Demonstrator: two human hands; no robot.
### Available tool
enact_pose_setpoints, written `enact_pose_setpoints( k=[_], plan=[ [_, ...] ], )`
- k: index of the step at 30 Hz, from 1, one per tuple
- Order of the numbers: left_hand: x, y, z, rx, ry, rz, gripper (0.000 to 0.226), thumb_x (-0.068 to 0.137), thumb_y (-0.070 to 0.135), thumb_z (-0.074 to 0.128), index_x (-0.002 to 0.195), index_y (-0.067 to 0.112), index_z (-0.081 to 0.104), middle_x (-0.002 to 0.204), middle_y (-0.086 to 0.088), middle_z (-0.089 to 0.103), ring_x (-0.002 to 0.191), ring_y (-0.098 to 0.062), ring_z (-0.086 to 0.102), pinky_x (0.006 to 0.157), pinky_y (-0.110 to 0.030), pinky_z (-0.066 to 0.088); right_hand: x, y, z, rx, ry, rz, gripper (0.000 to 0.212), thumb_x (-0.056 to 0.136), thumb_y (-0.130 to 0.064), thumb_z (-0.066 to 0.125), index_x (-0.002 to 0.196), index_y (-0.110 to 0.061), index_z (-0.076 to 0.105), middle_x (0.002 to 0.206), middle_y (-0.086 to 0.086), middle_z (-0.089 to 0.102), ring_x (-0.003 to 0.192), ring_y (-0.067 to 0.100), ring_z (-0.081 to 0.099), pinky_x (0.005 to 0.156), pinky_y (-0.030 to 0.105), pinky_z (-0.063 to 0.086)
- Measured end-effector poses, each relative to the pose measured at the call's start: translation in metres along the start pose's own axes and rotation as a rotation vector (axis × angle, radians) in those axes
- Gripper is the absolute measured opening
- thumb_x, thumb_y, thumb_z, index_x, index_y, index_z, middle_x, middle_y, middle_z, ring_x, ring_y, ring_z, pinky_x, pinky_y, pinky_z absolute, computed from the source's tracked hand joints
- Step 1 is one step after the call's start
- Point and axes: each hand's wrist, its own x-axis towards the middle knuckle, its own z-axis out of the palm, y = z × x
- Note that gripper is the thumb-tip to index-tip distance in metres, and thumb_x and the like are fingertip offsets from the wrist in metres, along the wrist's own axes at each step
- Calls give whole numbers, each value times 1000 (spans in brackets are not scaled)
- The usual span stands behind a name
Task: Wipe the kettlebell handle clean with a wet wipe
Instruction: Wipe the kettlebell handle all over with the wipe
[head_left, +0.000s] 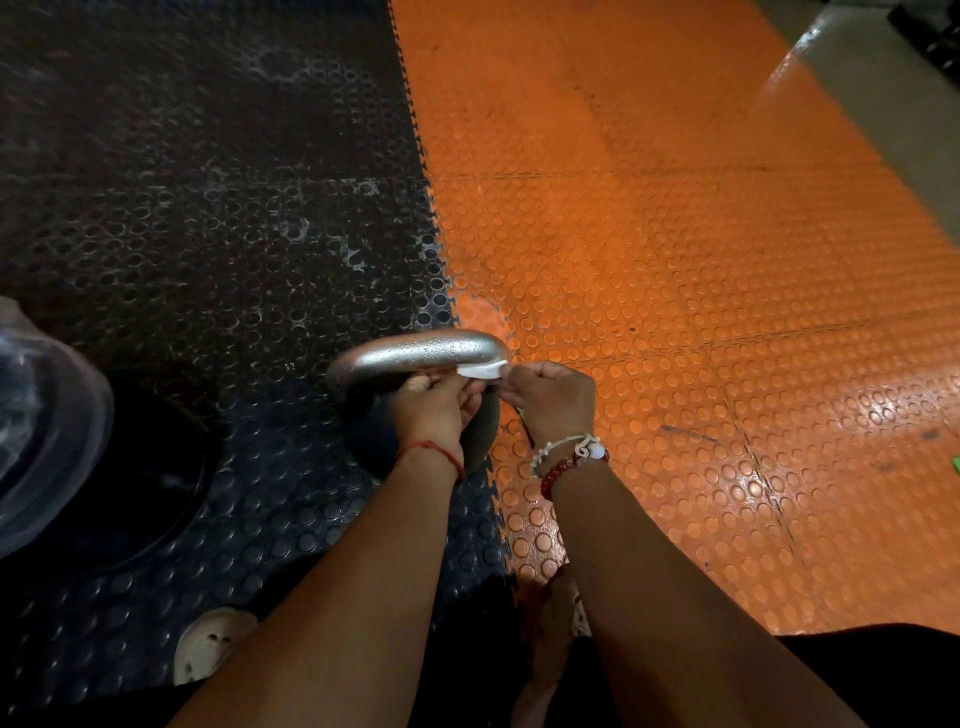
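Black and orange studded mats (675, 260) are meeting right under the kettlebell (371, 426), which is sitting on the seam. My left hand (434, 400) and right hand (550, 400) are both pinching the wipe (483, 370) just below the handle (421, 353), at its right end. I'd be wrapping it fully round the bar and sliding end to end, not just dabbing.
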Motion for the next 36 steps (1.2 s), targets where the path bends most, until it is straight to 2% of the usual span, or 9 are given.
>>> enact_pose_setpoints(
  k=[6,10,16,20,23,26,31,34,36],
  plan=[
    [-5,0,5,-226,-2,-104,13,92,1,57,86,13,57,82,-5,63,73,-12,61,59,-16,53,10,-2,-15,90,-62,15,15,84,1,61,69,1,67,62,13,65,59,25,64,65,33,59],
    [-7,-4,2,-300,-36,-86,16,91,-5,54,85,8,60,78,-6,66,74,-13,63,61,-16,55,21,29,-13,-9,-26,118,17,81,-6,62,66,-5,69,66,11,64,70,27,61,62,31,56],
    [-6,-3,5,-208,-84,-52,21,94,-6,47,86,7,61,87,-7,64,82,-12,62,76,-19,49,12,51,2,-200,-108,24,24,82,-2,60,102,-9,73,79,1,67,67,9,59,58,10,46],
    [-4,-5,5,-111,-70,-50,26,94,-6,46,81,10,62,75,-2,65,73,-10,60,69,-17,50,12,52,4,-283,-131,-34,29,82,-5,60,106,-14,72,88,3,71,75,11,61,71,20,48],
    [-2,1,9,-27,-28,-39,29,93,-8,45,74,10,57,61,0,62,66,-10,55,67,-19,47,12,55,4,-326,-130,-66,31,82,-5,60,109,-16,71,90,4,72,67,9,58,70,25,48],
    [3,2,11,2,17,-17,24,93,-7,47,76,9,55,73,-5,57,67,-10,55,66,-20,49,12,56,3,-330,-125,-70,31,83,-5,60,110,-17,71,81,2,68,52,1,47,59,21,41],
    [8,-4,12,-24,74,-35,14,94,-1,50,98,11,56,80,-4,59,67,-9,58,56,-17,50,9,55,6,-345,-110,-67,27,82,-4,59,102,-15,74,72,0,64,57,8,51,53,19,39],
    [7,0,14,-71,57,-63,16,96,-2,47,90,9,58,77,-5,58,66,-9,57,54,-15,52,9,55,5,-362,-124,-83,30,83,-3,57,105,-15,73,77,7,67,46,0,45,49,15,36],
    [2,-3,10,-94,-15,-45,24,96,-5,44,84,10,59,79,-5,60,71,-11,59,58,-16,53,8,55,5,-364,-124,-99,30,82,-4,57,105,-15,73,83,11,71,53,5,50,54,20,42]
  ],
)
